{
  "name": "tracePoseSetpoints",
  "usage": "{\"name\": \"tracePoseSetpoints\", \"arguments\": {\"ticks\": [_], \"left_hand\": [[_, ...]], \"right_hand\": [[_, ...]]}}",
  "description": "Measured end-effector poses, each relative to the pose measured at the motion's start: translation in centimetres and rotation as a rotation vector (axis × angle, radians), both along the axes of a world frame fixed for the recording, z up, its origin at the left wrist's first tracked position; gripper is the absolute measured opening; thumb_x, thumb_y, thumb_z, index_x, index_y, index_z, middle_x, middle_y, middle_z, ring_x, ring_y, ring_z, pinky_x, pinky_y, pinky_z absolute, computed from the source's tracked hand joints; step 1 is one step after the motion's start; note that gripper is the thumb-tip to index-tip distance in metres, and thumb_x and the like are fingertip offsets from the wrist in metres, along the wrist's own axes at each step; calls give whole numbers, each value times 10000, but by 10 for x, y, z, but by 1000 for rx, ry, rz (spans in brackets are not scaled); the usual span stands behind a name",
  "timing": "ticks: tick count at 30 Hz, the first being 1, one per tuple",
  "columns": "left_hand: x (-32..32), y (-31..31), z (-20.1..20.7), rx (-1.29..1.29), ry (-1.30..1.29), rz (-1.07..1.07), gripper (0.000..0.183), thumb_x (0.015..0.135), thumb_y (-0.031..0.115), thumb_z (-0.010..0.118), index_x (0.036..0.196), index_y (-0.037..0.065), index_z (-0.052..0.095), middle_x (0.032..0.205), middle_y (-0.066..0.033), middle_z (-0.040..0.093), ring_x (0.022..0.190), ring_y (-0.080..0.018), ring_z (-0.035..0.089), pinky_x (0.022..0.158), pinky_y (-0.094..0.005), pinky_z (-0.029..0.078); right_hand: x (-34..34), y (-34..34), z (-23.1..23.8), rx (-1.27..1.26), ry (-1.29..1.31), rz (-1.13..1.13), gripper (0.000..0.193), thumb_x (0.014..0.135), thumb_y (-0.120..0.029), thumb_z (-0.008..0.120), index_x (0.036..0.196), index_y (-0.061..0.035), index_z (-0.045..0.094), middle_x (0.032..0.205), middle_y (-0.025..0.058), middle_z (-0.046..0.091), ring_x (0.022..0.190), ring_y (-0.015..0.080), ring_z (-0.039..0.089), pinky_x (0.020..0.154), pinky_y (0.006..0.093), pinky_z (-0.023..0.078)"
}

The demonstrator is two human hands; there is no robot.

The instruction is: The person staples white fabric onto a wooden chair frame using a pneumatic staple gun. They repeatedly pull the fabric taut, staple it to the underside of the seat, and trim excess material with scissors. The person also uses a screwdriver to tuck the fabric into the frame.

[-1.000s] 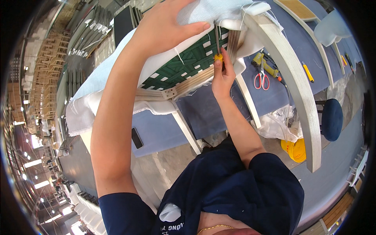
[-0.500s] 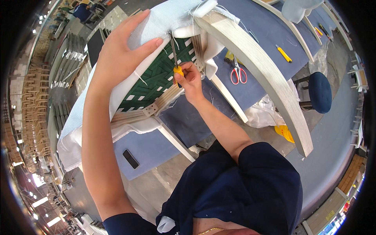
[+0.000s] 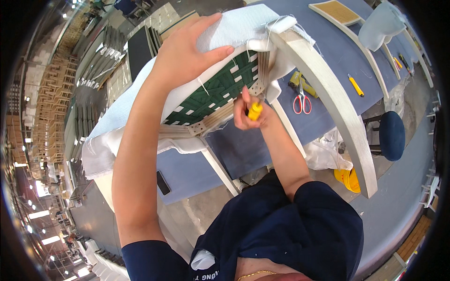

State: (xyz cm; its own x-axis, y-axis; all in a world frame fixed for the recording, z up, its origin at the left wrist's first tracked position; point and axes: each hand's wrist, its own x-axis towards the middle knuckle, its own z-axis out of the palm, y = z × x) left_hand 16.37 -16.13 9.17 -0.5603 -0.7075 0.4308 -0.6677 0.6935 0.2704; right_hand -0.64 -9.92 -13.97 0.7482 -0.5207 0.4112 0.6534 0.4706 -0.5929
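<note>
A tilted chair frame shows green woven webbing (image 3: 229, 77) across the underside of its seat, with pale wood rails. Light grey-white fabric (image 3: 239, 28) wraps the seat and hangs loose along its edges. My left hand (image 3: 187, 56) lies on the fabric at the seat's far edge, fingers stretched and thumb spread. In my right hand (image 3: 248, 112) is a yellow-handled screwdriver (image 3: 255, 111), away from the webbing near the seat's corner; its shaft is hard to make out now. A curved wooden chair part (image 3: 340, 100) arches at the right.
On the blue-covered table (image 3: 323, 133) lie red-handled scissors (image 3: 302, 103), a yellow-green tool (image 3: 307, 88) and a yellow cutter (image 3: 355, 85). A phone (image 3: 163, 182) lies at the near left. A dark blue stool (image 3: 393, 136) and a yellow bucket (image 3: 348, 180) stand to the right.
My right hand has pulled the screwdriver back from the fabric edge and webbing, toward me and to the right. My left hand stays on the fabric. The whole view has shifted.
</note>
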Motion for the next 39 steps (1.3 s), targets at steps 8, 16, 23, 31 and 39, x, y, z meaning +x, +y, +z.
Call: {"name": "tracePoseSetpoints", "arguments": {"ticks": [8,16,23,31,39], "left_hand": [[-1,2,-4,-35,-30,35,794,875,578,784,1531,169,605,1514,-140,622,1369,-399,591,1157,-482,460],[-3,8,-2,-58,-167,79,750,945,535,723,1584,191,532,1589,-171,545,1443,-411,524,1198,-476,426],[-12,23,2,-159,-311,90,708,1007,447,665,1638,211,448,1659,-135,475,1468,-412,497,1208,-514,413],[-15,49,64,452,-109,-250,467,1031,293,721,1468,136,674,1388,-131,726,1367,-286,624,1180,-445,452],[-38,-66,58,425,-40,24,686,1098,611,472,1462,62,662,1454,-161,678,1380,-277,605,1178,-411,436]], "right_hand": [[-69,74,-57,168,602,-366,959,1083,-761,243,995,60,730,554,43,508,488,153,444,524,294,379],[-185,180,-179,-2,1620,-1445,412,888,-100,695,1297,-53,703,910,134,710,826,305,682,770,412,544],[-205,113,-201,-335,1656,-1300,589,870,-116,716,1450,-85,619,1339,269,673,1260,451,641,1074,484,514],[-192,117,-244,-277,1700,-1191,513,918,-176,754,1397,-23,656,1416,220,649,1324,414,601,1166,474,449],[-150,143,-218,-116,1717,-1289,565,1021,-388,664,1468,-49,601,1506,215,577,1414,414,522,1208,505,387]]}}
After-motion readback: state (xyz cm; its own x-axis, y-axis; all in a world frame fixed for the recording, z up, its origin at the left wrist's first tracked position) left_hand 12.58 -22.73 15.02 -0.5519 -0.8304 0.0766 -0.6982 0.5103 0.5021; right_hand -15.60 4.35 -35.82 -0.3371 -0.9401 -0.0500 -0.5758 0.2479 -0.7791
